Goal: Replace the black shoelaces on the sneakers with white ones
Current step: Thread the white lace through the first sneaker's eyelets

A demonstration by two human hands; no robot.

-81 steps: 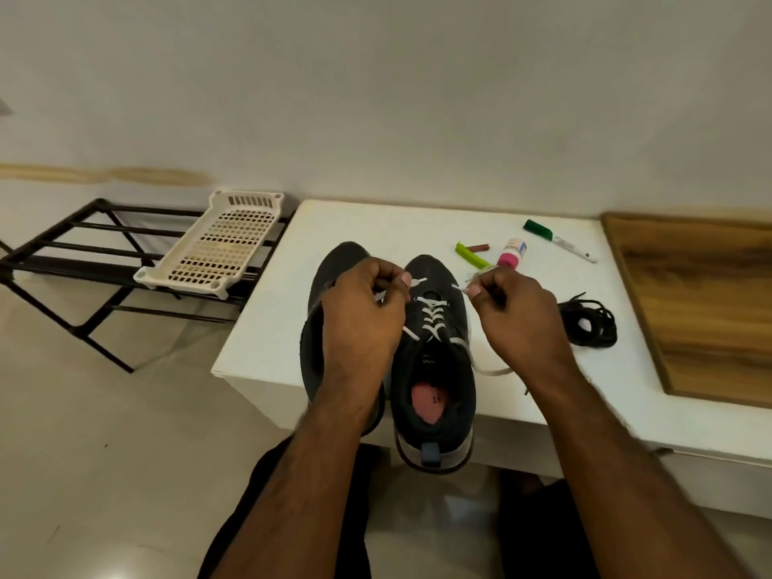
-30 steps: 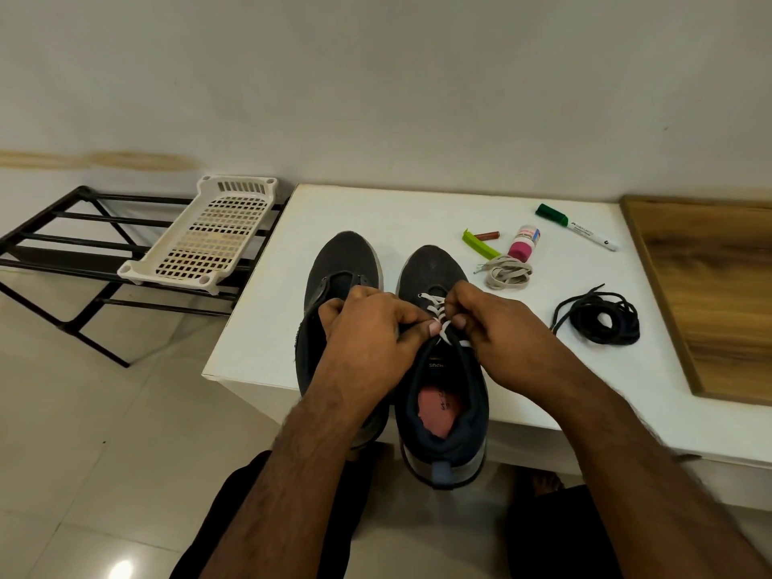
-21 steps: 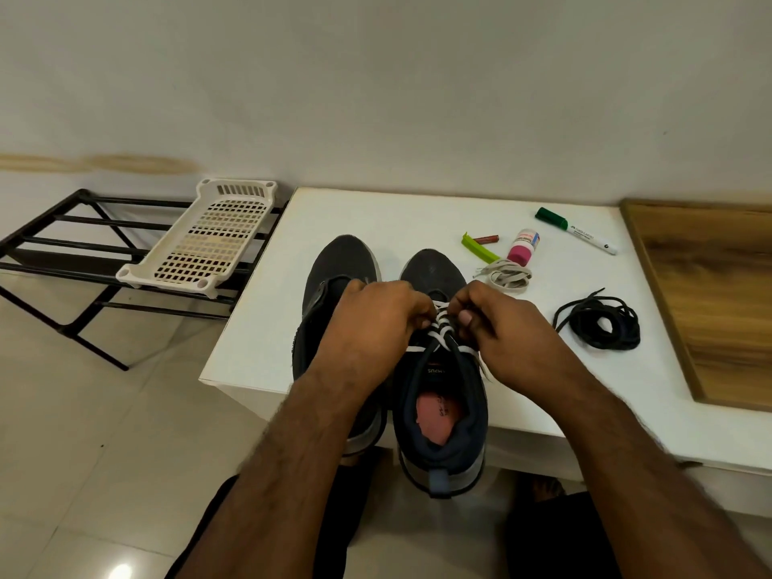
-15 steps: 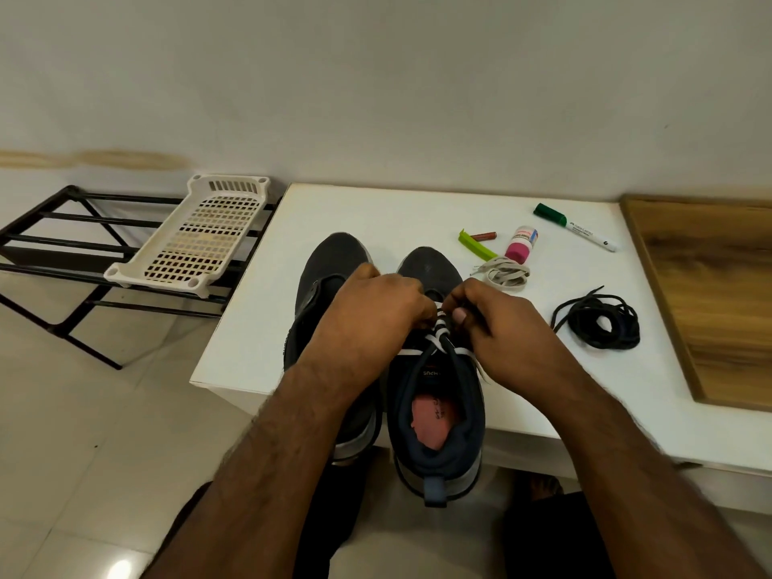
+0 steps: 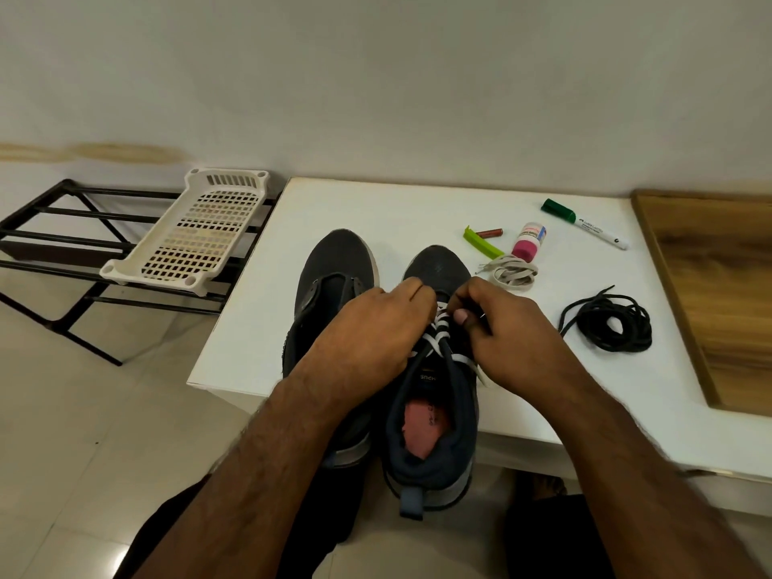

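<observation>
On the white table (image 5: 334, 211), my left hand (image 5: 376, 328) and right hand (image 5: 505, 332) pinch the white flat lace (image 5: 436, 342) on the right dark sneaker (image 5: 434, 411), lacing nearly complete. The left dark sneaker (image 5: 334, 261) appears unlaced; a spare white lace bundle (image 5: 511, 274) and the removed black lace coil (image 5: 608, 323) lie near.

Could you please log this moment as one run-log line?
left hand: on white lace | right hand: same | right sneaker: part-laced | black laces: aside
</observation>
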